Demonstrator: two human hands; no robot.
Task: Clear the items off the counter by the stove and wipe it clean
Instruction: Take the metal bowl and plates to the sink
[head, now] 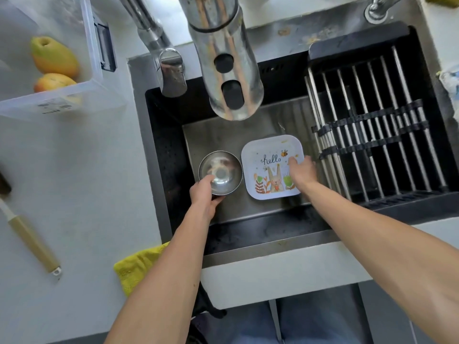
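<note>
Down in the dark sink [169,150] sit a small steel bowl [222,167] and, right of it, a white square plate [268,155] printed with "hello" and a rabbit. My left hand [205,194] grips the bowl's near rim, thumb inside. My right hand [301,171] holds the plate's right edge, fingers lying on its face. Both dishes rest low on the sink floor. A yellow cloth [135,265] lies on the white counter [87,194] at the sink's front left corner, partly hidden under my left forearm.
A chrome faucet [223,58] hangs over the sink. A roll-up drying rack [372,125] covers the sink's right side. Left on the counter are a clear bin with mangoes [53,58] and a wooden-handled utensil [32,242].
</note>
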